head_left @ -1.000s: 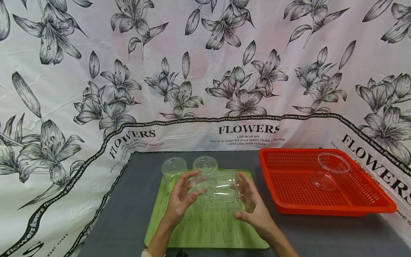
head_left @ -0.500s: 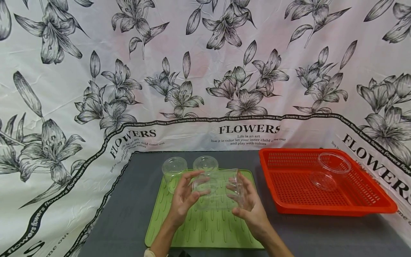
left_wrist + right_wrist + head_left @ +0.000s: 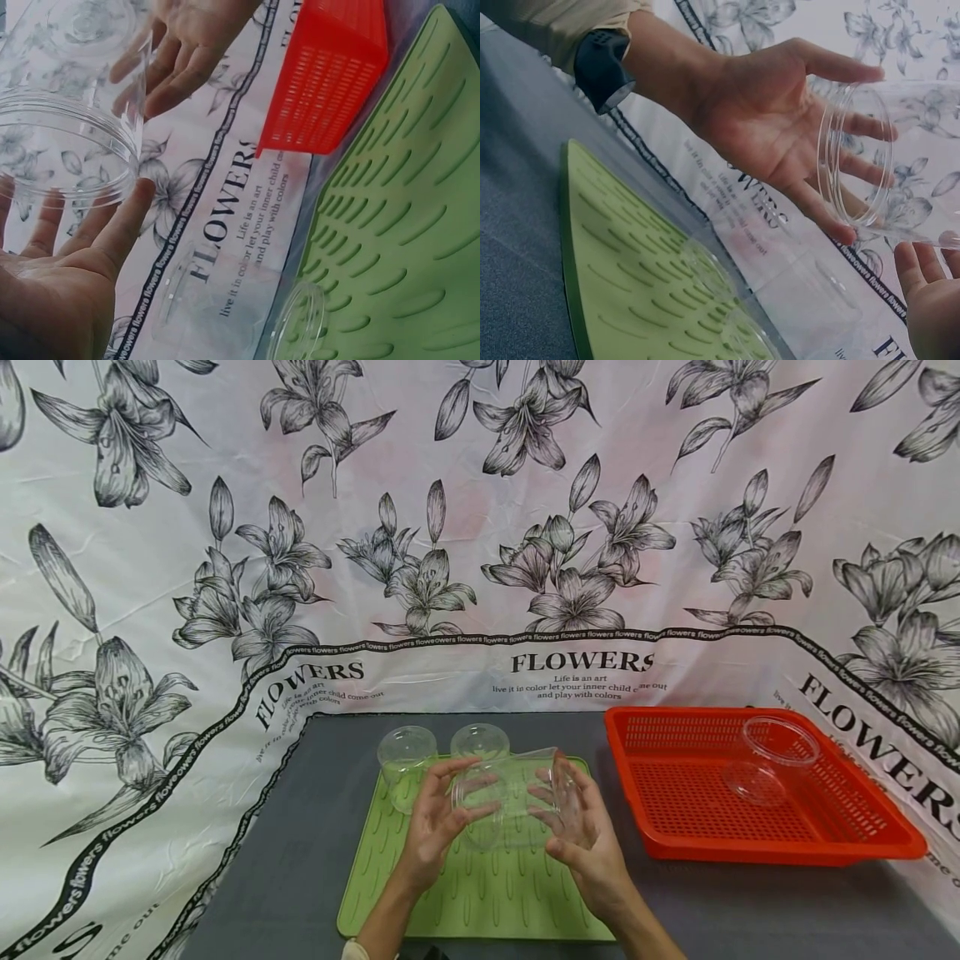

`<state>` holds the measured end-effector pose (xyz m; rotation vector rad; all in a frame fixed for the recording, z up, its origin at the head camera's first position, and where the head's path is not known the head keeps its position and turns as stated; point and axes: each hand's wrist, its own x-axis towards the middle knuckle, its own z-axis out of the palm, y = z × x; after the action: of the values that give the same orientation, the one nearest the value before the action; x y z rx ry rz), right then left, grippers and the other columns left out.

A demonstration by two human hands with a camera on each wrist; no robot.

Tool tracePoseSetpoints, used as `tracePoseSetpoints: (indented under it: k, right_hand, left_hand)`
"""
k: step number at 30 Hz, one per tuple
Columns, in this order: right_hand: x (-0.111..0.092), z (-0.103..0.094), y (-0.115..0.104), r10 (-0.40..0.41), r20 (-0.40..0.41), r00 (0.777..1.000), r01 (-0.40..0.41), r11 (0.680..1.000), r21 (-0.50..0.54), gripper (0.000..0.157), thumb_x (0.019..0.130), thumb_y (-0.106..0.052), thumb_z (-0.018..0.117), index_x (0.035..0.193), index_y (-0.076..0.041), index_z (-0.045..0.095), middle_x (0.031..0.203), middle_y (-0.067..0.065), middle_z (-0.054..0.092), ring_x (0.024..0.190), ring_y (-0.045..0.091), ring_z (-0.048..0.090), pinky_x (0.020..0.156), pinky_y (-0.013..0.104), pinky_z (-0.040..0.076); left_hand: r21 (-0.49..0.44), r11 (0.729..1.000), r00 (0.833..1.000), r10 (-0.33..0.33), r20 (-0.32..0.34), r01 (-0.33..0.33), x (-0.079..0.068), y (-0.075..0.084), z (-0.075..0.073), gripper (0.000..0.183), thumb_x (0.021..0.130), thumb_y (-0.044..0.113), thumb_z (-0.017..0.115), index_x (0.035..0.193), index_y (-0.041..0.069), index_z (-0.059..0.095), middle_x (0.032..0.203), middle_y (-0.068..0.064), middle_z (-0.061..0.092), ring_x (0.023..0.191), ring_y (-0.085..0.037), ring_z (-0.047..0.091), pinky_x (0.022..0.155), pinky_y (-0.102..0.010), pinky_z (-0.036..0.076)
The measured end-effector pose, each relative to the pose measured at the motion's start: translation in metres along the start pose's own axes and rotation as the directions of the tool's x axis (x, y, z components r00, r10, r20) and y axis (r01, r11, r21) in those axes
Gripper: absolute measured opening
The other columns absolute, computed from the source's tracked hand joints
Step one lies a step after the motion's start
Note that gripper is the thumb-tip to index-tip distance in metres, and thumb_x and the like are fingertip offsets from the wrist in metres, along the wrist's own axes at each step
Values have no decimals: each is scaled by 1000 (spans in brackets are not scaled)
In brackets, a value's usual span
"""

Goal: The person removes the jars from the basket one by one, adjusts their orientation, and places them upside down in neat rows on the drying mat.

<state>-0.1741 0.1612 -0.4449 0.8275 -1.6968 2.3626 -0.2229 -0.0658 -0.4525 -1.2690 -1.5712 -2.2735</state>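
Both hands hold a clear plastic jar (image 3: 519, 797) sideways above the green ridged mat (image 3: 480, 902). At its left end, my left hand (image 3: 431, 839) holds it with thumb and fingers around the edge. My right hand (image 3: 600, 852) grips the opposite end, its fingers spread around the rim. In the right wrist view the right hand (image 3: 754, 124) has its thumb on top of the ringed edge and several fingers showing through the plastic. Fingers of the left hand (image 3: 71, 281) lie under the rim in the left wrist view.
Two more clear jars, one at the back left (image 3: 407, 768) and one beside it (image 3: 480, 742), stand by the mat's far edge. A red plastic basket (image 3: 652, 839) at the right contains another clear jar (image 3: 776, 760). Behind the grey table (image 3: 277, 860) hangs a flower-printed cloth (image 3: 480, 672).
The jar has turned slightly, its right end swinging toward the camera. My right hand has shifted a little left and up with it; the left hand has moved slightly right.
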Motion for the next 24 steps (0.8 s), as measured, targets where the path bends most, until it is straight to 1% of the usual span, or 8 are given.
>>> tracePoseSetpoints:
  k: [3,9,12,14,17,20,22,24]
  right_hand:
    - [1,0,-1,-2,4,1000,2,1000,-3,87,97,-18,71,162,-12,13,161,7,35,146,30,43,112,32,47]
    - [2,-1,0,-18,7,1000,18,1000,8,87,96,-17,71,162,-11,15,158,6,39,143,28,46,112,32,48]
    - [4,-3,-1,-35,1,999,35,999,18,88,95,-16,73,161,-10,16,157,5,41,142,27,48,110,33,48]
    - [5,-5,-3,-38,-14,999,38,999,13,89,93,-14,75,161,-10,17,157,5,42,141,24,49,110,32,49]
    - [6,-9,-7,-20,-48,999,20,1000,-7,89,90,-9,76,160,-10,20,155,3,45,136,17,53,108,32,50]
    - [7,-14,-10,13,-81,997,-17,998,-54,90,88,-3,75,160,-11,21,152,3,48,131,14,57,106,30,52]
    - [7,-18,-13,36,-103,994,-46,995,-93,90,88,0,74,160,-11,21,151,2,49,129,14,58,105,29,52]
    - [9,-21,-15,55,-131,990,-74,987,-142,91,87,3,73,160,-13,21,152,2,47,130,13,57,106,28,52]
  left_hand:
    - [-2,1000,1000,-4,-2,4,0,1,1,50,104,6,45,148,-10,28,157,-17,35,137,-48,48,99,-66,50]
    - [-7,1000,1000,-11,-3,11,0,1,2,51,104,7,46,148,-10,27,156,-18,35,137,-48,48,101,-66,49]
    - [-7,1000,1000,-13,-1,13,0,1,1,53,104,5,45,150,-10,24,157,-20,34,139,-46,47,102,-67,48]
    - [13,1000,1000,-14,-7,14,-1,2,-1,54,104,4,45,151,-10,23,156,-20,35,141,-43,47,103,-65,49]
    - [69,998,1000,2,-23,0,-5,2,-8,55,103,2,46,150,-13,22,156,-20,36,141,-40,47,104,-58,53]
    - [151,988,999,16,-43,-9,-11,2,-17,52,103,-1,48,148,-15,27,155,-16,39,140,-36,49,104,-49,55]
    - [219,976,998,26,-61,-12,-16,2,-23,48,102,-5,48,146,-15,31,153,-11,44,137,-30,53,103,-44,56]
    - [300,954,995,38,-94,-8,-22,2,-31,44,100,-9,49,142,-15,37,145,-5,51,131,-24,58,102,-38,57]
